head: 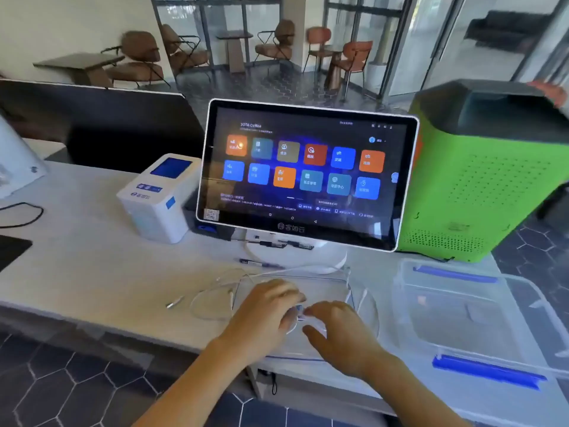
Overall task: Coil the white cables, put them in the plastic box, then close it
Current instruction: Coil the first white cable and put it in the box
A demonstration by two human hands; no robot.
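Counter (92, 272) carries a touchscreen terminal (308, 174), a green perforated unit (480, 186) to its right and a white printer (160, 195) to its left. Clear plastic box (468, 312), blue clips, stands right. Its lid (338, 285) lies under both hands. Left hand (264, 312) and right hand (341, 331) pinch white cables (215, 300); loops trail left.

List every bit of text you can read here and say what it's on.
"SOTA Coffee": top left of the touchscreen.
"客如云": touchscreen's lower bezel.
"客如云": front of the white printer, only partly legible.
Tile captions, bottom status line and QR code on the touchscreen: too small and blurred.
Green box, plastic box, cables: no text seen.
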